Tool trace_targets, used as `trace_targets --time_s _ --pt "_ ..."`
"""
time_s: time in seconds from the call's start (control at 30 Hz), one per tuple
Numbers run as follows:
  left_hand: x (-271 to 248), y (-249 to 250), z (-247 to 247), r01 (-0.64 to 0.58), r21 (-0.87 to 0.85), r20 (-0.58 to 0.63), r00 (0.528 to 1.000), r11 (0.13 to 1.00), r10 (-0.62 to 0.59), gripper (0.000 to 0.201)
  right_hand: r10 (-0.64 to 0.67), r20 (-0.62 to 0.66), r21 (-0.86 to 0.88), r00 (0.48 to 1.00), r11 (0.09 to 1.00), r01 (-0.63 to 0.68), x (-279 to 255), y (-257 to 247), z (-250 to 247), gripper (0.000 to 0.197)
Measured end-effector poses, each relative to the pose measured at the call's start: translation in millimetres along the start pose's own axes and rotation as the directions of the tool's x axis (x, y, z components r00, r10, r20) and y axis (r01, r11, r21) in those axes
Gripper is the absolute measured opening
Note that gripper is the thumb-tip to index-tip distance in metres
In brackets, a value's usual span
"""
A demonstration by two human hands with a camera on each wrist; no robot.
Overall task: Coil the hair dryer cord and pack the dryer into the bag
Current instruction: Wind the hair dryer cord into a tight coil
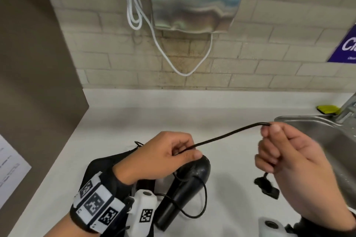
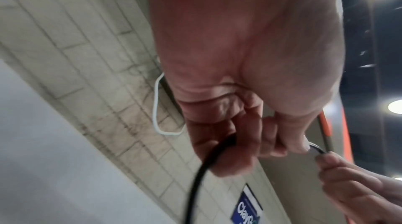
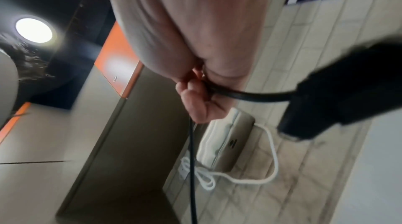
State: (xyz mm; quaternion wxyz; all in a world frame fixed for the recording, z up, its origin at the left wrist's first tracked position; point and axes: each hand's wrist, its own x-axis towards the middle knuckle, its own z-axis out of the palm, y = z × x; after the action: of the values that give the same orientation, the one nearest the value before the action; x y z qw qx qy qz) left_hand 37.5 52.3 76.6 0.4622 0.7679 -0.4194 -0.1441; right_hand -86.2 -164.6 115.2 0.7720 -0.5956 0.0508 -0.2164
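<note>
While pinched at both ends, cord [image 1: 227, 136] between left hand [image 1: 163, 157] and right hand [image 1: 289, 158].

**Left hand pinched the black cord beneath a tiled wall**

The left hand [image 2: 243, 76] filled the upper middle of the blurred picture, its fingers [image 2: 230, 155] curled round the black cord [image 2: 195, 184], which ran down out of the fist to the lower edge. At lower right the right hand [image 2: 356, 186] pinched the same cord just beside the left thumb. Behind them stood a pale tiled wall [image 2: 91, 66] with a white cable loop [image 2: 156, 107] and a blue sign [image 2: 248, 208]. The white table [image 2: 54, 167] lay at lower left.
</note>
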Motion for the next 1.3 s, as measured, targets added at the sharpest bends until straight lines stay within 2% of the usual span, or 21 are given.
trace_targets --time_s 0.1,0.2,0.3,0.37,0.4,0.47,0.53,0.63,0.7,0.73,0.8,0.83,0.9,0.93,0.97,1.03,1.1,1.17,1.23,1.3 --pt "-12 -20 -3 0.085 -0.025 0.085 0.993 0.996 -0.082 0.023 -0.037 -0.102 0.026 0.994 0.999 0.04 5 -5 -28 0.022" --pt "-19 -28 -8 0.094 -0.029 0.136 0.987 0.995 -0.089 0.02 -0.05 -0.14 0.004 0.989 0.999 0.051 5 3 -51 0.024" --pt "-19 -26 -13 0.082 0.069 0.185 0.978 0.994 -0.093 0.018 -0.066 -0.178 -0.153 0.982 0.987 0.039 1 10 -66 0.023" --pt "-19 -23 -18 0.067 0.039 0.143 0.987 0.997 -0.072 0.018 -0.052 -0.245 -0.138 0.968 0.99 0.018 1 19 -73 0.029" --pt "-18 -20 -21 0.045 0.014 0.082 0.996 0.999 -0.046 0.019 -0.039 -0.277 -0.133 0.96 0.991 0.002 2 28 -77 0.035" --pt "-13 -10 -26 -0.014 -0.028 -0.072 0.997 1.0 0.011 0.019 -0.033 -0.304 -0.293 0.952 0.954 -0.06 0 50 -82 0.042" --pt "-5 6 -30 -0.071 -0.047 -0.189 0.98 0.996 0.061 0.021 -0.036 -0.247 -0.507 0.968 0.857 -0.097 -2 69 -83 0.037" --pt "6 35 -28 -0.11 0.025 -0.232 0.966 0.994 0.113 0.02 -0.062 -0.138 -0.609 0.988 0.792 -0.035 -1 69 -64 0.026" --pt "12 55 -21 -0.126 0.1 -0.204 0.968 0.987 0.144 0.019 -0.097 -0.058 -0.592 0.994 0.804 0.044 -1 52 -38 0.009" --pt "14 63 -16 -0.139 0.131 -0.193 0.968 0.982 0.163 0.018 -0.129 0.007 -0.578 0.992 0.808 0.11 -2 42 -23 0.008" --pt "20 76 -8 -0.167 0.191 -0.176 0.964 0.967 0.201 0.017 -0.16 0.162 -0.518 0.974 0.826 0.222 -3 22 2 0.028" --pt "22 81 -5 -0.182 0.217 -0.168 0.961 0.959 0.22 0.016 -0.15 0.233 -0.476 0.961 0.844 0.247 -3 14 14 0.031" --pt "23 85 -5 -0.202 0.226 -0.162 0.957 0.953 0.241 0.016 -0.131 0.326 -0.398 0.936 0.879 0.262 -2 0 31 0.016" --pt "22 84 -8 -0.198 0.206 -0.157 0.96 0.958 0.232 0.018 -0.133 0.317 -0.382 0.939 0.888 0.255 2 -5 32 0.013" --pt "20 81 -12 -0.181 0.192 -0.137 0.968 0.965 0.209 0.022 -0.155 0.29 -0.389 0.944 0.883 0.264 7 -7 28 0.018" --pt "14 69 -20 -0.124 0.231 -0.054 0.989 0.965 0.14 0.036 -0.219 0.245 -0.417 0.944 0.856 0.307 13 -11 16 0.037" --pt "7 50 -26 -0.051 0.294 0.029 0.999 0.954 0.044 0.044 -0.274 0.166 -0.299 0.947 0.901 0.314 16 -17 5 0.048" --pt "-3 25 -30 0.037 0.291 0.081 0.995 0.956 -0.064 0.043 -0.291 0.033 -0.129 0.956 0.948 0.292 23 -23 -16 0.032" --pt "-16 0 -35 0.139 0.238 0.121 0.978 0.961 -0.172 0.043 -0.251 -0.093 -0.04 0.963 0.968 0.248 34 -26 -44 0.028" --pt "-32 -19 -43 0.194 0.179 0.112 0.97 0.964 -0.216 0.042 -0.207 -0.231 -0.095 0.951 0.977 0.19 41 -19 -74 0.032"
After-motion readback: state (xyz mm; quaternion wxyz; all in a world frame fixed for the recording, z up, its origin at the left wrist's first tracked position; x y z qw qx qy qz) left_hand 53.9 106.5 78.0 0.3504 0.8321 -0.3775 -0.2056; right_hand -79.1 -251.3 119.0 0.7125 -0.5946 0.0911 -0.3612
